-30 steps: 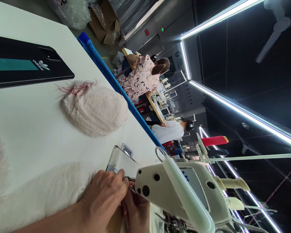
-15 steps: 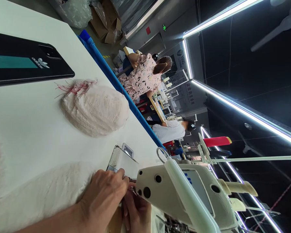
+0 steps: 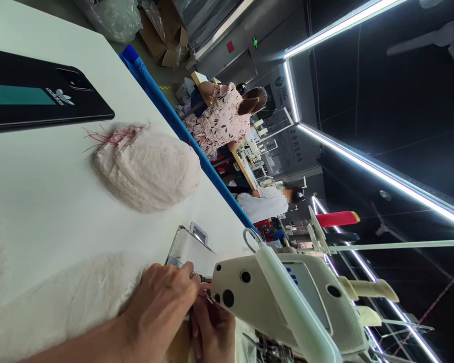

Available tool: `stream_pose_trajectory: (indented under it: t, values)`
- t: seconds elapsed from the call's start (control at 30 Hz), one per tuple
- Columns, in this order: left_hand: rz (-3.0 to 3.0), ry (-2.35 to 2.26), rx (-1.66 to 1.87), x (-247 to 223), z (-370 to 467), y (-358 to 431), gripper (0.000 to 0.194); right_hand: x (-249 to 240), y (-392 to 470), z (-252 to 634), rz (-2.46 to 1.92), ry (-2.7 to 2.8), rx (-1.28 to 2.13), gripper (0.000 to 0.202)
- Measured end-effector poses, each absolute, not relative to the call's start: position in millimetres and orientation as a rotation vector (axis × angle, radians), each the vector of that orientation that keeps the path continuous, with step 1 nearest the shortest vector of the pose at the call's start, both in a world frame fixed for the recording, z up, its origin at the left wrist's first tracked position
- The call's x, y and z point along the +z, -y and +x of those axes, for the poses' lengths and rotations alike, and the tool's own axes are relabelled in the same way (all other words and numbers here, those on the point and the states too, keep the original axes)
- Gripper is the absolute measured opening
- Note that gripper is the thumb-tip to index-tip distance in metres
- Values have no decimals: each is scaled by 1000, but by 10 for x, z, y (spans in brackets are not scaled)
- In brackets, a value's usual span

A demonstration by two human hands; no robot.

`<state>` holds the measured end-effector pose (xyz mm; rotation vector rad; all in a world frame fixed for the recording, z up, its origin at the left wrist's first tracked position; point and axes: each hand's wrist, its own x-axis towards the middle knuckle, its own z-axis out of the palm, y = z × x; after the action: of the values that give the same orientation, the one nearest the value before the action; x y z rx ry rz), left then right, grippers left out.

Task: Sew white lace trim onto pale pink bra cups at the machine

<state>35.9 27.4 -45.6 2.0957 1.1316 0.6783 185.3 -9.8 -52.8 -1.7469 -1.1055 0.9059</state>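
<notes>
My left hand (image 3: 166, 297) is closed at the needle end of a white sewing machine (image 3: 265, 297), its fingertips together beside the metal parts. What it pinches is too small to tell. Just below it in the picture, my right hand (image 3: 214, 330) has its fingers curled together under the machine head, and their tips and anything in them are hidden. Pale lacy fabric (image 3: 71, 297) lies on the white table (image 3: 53, 176) and reaches my left hand and wrist. A bundle of similar fabric with red threads (image 3: 147, 169) rests farther up the table.
A black phone (image 3: 30, 96) lies at the upper left. Blue cloth (image 3: 166, 111) runs along the table's edge. Thread spools (image 3: 336, 218) stand by the machine. Beyond are a person in a floral top (image 3: 227, 116), a person in white (image 3: 265, 204) and a cardboard box (image 3: 162, 35).
The view has shifted very slightly. Both hands keep nearly the same place and grip at the needle end.
</notes>
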Motion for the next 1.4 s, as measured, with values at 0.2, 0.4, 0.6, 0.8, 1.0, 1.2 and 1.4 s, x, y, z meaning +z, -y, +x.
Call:
stream_pose_trajectory:
  t: [0.2, 0.4, 0.6, 0.8, 1.0, 1.2, 1.4]
  values:
    - [2116, -1141, 685, -460, 355, -285, 14, -569, 108, 1895, -1743, 1121, 895, 44]
    - [2104, -1172, 618, -406, 339, -303, 33, -594, 109, 1924, -1747, 1131, 882, 42]
    - [2120, -1178, 666, -429, 344, -295, 36, -578, 106, 1920, -1748, 1170, 883, 38]
    - [2117, -1159, 608, -419, 347, -313, 37, -558, 101, 1904, -1735, 1193, 874, 38]
    - [2107, -1134, 581, -376, 324, -310, 37, -564, 102, 1900, -1727, 1198, 875, 39]
    - [2104, -1132, 593, -399, 341, -311, 28, -590, 111, 1929, -1721, 1179, 891, 37]
    - [2120, -1133, 564, -390, 338, -304, 22, -567, 108, 1898, -1721, 1165, 888, 39]
